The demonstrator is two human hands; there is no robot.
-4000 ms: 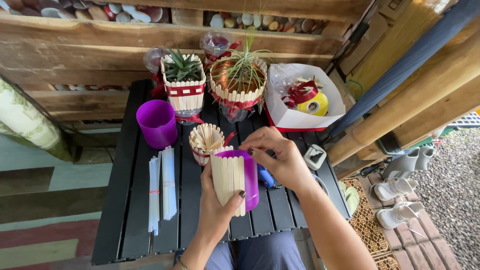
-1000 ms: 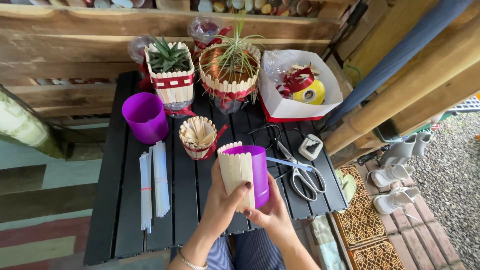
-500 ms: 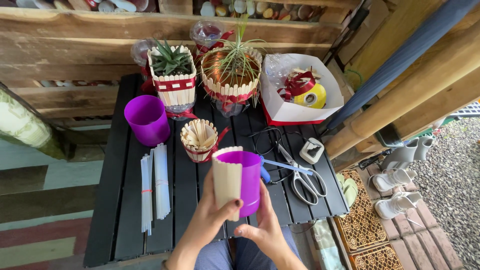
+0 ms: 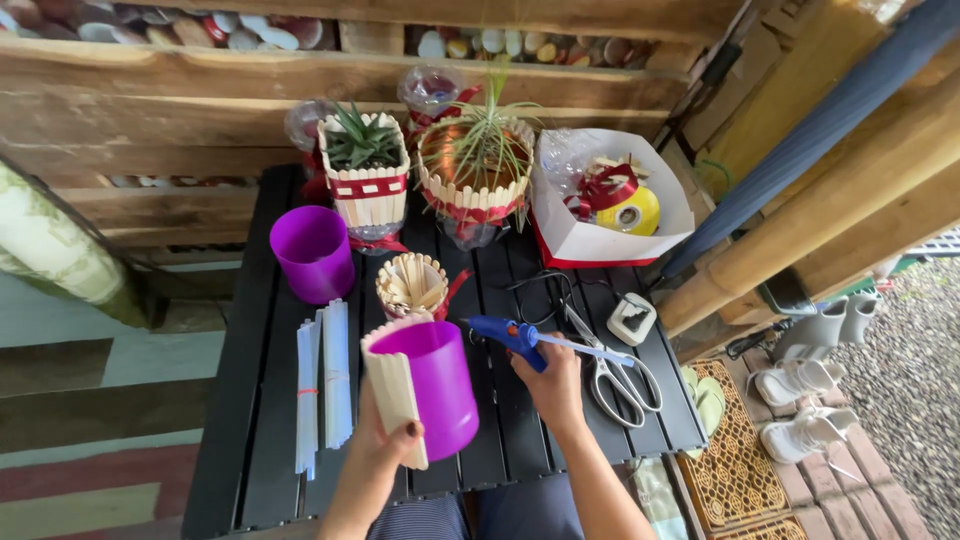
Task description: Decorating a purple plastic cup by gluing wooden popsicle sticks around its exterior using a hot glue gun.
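**Craft bench: purple cup in the left hand, glue gun in the right**

We start with the black slatted table (image 4: 250, 400), set against a wooden plank wall (image 4: 200, 90). At the table's back edge we note a white cardboard box (image 4: 570, 235) holding a yellow tape roll (image 4: 635, 210), and beside it two stick-clad planters (image 4: 365, 185) with green plants.

In front of the planters stands a second purple cup (image 4: 313, 252), bare of sticks, and just right of it a small holder of wooden sticks (image 4: 411, 284).

The purple cup (image 4: 435, 385) in work is lifted above the near half of the table, tilted, with flat wooden sticks fixed along its left side. Our left hand (image 4: 385, 450) grasps it from below, fingers wrapped on the stick-covered side.

Our right hand (image 4: 550, 385) is clenched on a blue glue gun (image 4: 510, 335), its nozzle pointing towards the cup's rim, close to it.

Scissors (image 4: 615, 375) lie just right of that hand. A bundle of clear glue sticks (image 4: 322, 385) lies left of the cup.
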